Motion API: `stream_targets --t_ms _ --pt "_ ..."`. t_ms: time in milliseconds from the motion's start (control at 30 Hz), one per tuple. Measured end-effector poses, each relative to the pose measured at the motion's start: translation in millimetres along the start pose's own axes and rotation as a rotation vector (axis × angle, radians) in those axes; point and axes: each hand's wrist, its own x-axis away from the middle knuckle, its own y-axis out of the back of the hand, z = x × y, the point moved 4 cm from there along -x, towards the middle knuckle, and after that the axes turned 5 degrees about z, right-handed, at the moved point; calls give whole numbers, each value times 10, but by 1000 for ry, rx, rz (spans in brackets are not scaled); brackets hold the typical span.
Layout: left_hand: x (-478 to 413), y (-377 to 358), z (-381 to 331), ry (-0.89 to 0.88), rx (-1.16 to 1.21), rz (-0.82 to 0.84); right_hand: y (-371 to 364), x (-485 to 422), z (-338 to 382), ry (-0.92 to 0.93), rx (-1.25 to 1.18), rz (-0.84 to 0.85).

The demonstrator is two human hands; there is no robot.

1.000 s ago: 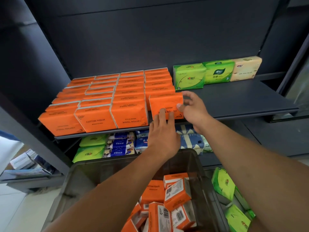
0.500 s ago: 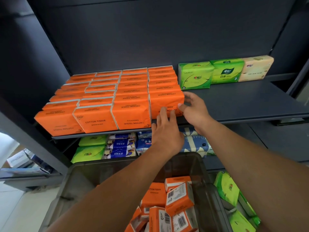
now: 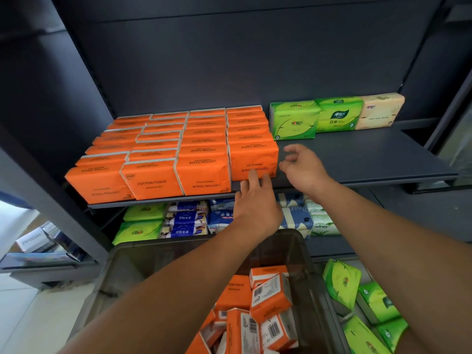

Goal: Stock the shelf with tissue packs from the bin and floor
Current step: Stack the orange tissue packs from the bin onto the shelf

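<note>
Your left hand (image 3: pixel 256 204) rests straight fingers (image 3: pixel 252 176) on the front orange pack (image 3: pixel 252 158), its grip wide; the pack stands on the shelf (image 3: pixel 357 154). Your right hand (image 3: pixel 305 169) hovers just right of that pack, grip loose and empty.

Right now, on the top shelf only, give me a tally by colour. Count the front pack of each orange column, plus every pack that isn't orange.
Orange front packs: 4
Green packs: 2
Beige pack: 1
Total: 7
</note>
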Motion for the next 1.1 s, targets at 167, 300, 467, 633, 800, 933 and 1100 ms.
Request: stream_targets --t_ms 167,300,467,633,800,933,1100 --pt "328 95 38 -43 -10 44 66 228 27 33 188 55" --pt "626 164 257 -7 -29 90 87 407 41 56 314 97" --pt "945 200 603 79 -34 115 64 623 60 40 405 173" --pt "1210 237 897 149 -24 108 -46 838 102 32 433 270" --pt "1420 239 1156 222 -17 104 -207 994 78 17 489 332" --pt "1550 172 1331 266 -3 131 -417 1100 6 49 560 351" --pt "1675 -6 1557 313 17 160 -859 1317 -325 19 575 381"
